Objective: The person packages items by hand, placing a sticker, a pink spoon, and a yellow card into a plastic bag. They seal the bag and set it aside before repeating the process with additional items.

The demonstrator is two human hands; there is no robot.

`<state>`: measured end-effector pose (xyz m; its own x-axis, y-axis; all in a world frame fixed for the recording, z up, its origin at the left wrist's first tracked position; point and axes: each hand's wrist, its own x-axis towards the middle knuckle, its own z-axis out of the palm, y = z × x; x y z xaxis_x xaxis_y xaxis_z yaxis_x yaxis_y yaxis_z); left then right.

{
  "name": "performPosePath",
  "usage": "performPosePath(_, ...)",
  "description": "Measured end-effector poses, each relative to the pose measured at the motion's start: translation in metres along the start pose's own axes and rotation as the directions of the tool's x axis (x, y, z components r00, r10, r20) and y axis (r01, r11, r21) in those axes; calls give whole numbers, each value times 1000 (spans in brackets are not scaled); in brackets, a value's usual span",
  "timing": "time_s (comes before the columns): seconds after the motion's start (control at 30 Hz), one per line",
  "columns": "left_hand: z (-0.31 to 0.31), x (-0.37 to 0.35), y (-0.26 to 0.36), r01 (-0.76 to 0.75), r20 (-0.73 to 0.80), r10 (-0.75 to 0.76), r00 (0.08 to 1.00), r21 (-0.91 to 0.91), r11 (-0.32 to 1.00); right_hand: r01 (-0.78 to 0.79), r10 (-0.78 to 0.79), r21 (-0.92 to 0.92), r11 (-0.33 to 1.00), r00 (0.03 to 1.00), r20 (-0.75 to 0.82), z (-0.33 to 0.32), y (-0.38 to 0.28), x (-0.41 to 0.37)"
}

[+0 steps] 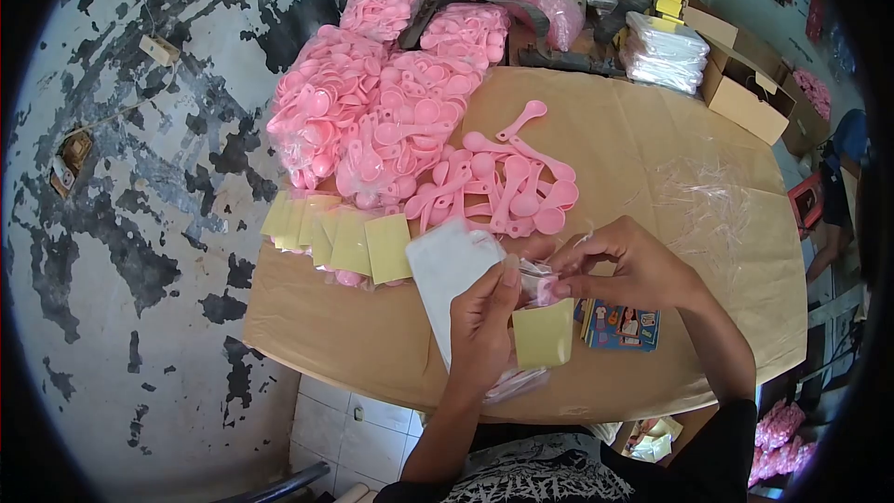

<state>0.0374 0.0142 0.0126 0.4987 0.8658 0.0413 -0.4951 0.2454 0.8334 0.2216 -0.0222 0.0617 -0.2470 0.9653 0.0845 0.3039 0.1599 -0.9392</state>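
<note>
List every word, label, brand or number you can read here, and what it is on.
None can be read.
Printed cards by the right hand: pictures, lettering too small.
Yellow card on the packet in the left hand: blank.
Black shirt: white print, blurred.

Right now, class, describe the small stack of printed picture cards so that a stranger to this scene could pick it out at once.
Find the table covered in brown paper and go to its near edge, just below the right hand. The picture cards lie flat there; unlike the plain yellow cards and pink spoons around, they are printed in many colours.
</note>
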Motion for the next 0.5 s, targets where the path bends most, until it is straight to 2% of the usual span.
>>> performPosePath(0.07,-12,0,-3,-1,48,-2,999,50,999,1,0,27,1000,998,-59,0,2,-1)
performPosePath(0.17,-14,1,-1,15,41,-18,999,74,997,-25,33,60,998,991,-132,1,10,0)
performPosePath(0.27,-16,1,6,-46,96,24,995,231,972,-56,67,80,995,987,-149,4,7,0)
performPosePath(0.33,-15,2,10,-26,83,6,997,245,969,-85,93,61,995,985,-144,4,6,1)
performPosePath(0.43,-16,3,11,-15,65,-1,998,252,968,-5,16,85,996,992,-127,7,10,2)
performPosePath(0.5,-17,2,10,-13,69,-4,998,250,968,-6,29,151,988,988,-154,9,10,2)
